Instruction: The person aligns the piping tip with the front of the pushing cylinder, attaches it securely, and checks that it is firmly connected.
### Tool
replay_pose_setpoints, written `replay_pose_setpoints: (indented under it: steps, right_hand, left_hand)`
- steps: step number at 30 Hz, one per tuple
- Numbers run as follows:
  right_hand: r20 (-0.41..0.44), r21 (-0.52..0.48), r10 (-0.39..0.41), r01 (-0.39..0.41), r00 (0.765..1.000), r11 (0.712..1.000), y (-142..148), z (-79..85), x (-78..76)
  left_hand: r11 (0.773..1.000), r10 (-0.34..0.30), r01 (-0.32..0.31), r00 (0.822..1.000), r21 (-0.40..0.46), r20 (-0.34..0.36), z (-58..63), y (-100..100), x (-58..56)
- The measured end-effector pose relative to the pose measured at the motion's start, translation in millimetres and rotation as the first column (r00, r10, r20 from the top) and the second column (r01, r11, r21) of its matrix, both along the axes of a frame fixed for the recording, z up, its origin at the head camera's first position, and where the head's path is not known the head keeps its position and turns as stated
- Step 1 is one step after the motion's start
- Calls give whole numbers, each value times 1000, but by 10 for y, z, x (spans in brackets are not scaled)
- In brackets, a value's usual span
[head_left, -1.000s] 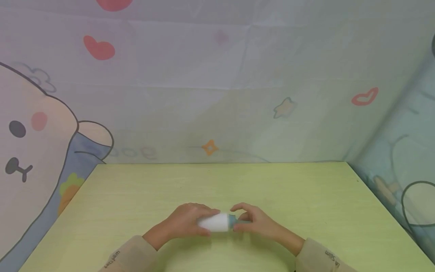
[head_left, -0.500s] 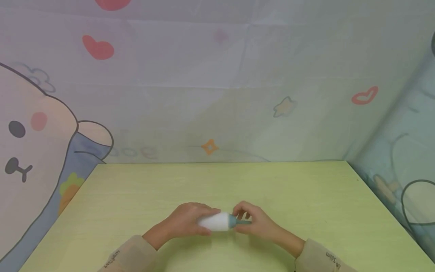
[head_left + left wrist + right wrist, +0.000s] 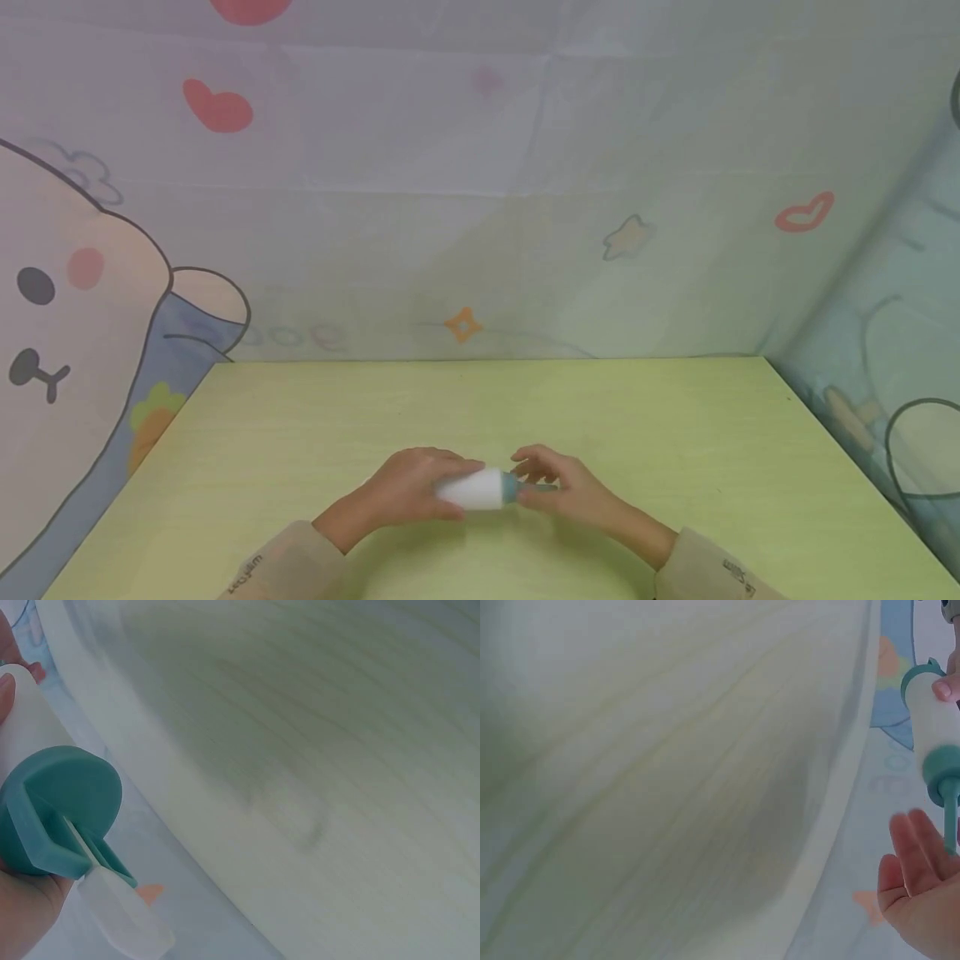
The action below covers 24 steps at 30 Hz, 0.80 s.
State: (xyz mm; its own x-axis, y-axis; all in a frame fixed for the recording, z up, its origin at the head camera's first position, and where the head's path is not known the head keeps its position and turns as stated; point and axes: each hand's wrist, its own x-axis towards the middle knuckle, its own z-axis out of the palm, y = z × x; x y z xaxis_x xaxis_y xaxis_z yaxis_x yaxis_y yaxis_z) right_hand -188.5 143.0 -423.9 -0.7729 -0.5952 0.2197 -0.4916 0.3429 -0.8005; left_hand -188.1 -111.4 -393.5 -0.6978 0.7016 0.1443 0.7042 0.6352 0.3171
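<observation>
My left hand [image 3: 408, 487] grips a white cylinder-shaped device [image 3: 482, 489] from above, fingers and thumb on opposite sides of its body. The device is held sideways, with a teal cap [image 3: 510, 488] towards the right. From that cap a thin teal rod [image 3: 950, 817] runs to my right hand [image 3: 576, 493], whose fingers are spread around it, mostly straight. The thumb is near the cap; whether it touches is unclear. In the left wrist view, the device's other end has a teal disc [image 3: 94, 787] with a slotted bracket and a white flap [image 3: 124, 913].
A pale wood-grain table [image 3: 480, 408] lies under both hands. Behind it hangs a printed cloth [image 3: 420, 150] with hearts and stars, and a cartoon bear [image 3: 75, 333] at left. More cloth [image 3: 885, 300] hangs along the right side.
The right fingers were spread, then curled in around the rod, and have now spread again. My left hand and the device have stayed nearly in place.
</observation>
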Motion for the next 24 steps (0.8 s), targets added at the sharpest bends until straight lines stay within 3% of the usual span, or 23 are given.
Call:
replay_pose_setpoints:
  steps: [4,7,10,19,24]
  right_hand:
    - [-170,36,-8,14,985,999,-26,-1,23]
    - [-232,36,2,7,973,999,-48,-10,31]
    - [-218,37,6,2,976,999,-58,-18,33]
    - [-46,51,52,-50,998,997,-26,-21,-1]
    - [-102,70,28,-21,994,997,-43,6,34]
  left_hand:
    - [1000,-7,7,1000,12,3,-10,-4,-11]
    - [1000,-18,18,1000,10,9,-14,7,-16]
    - [1000,-22,22,1000,3,9,-14,16,-10]
    - [1000,-1,1,1000,-21,8,-1,19,13]
    - [1000,11,-11,1000,-21,6,4,5,10]
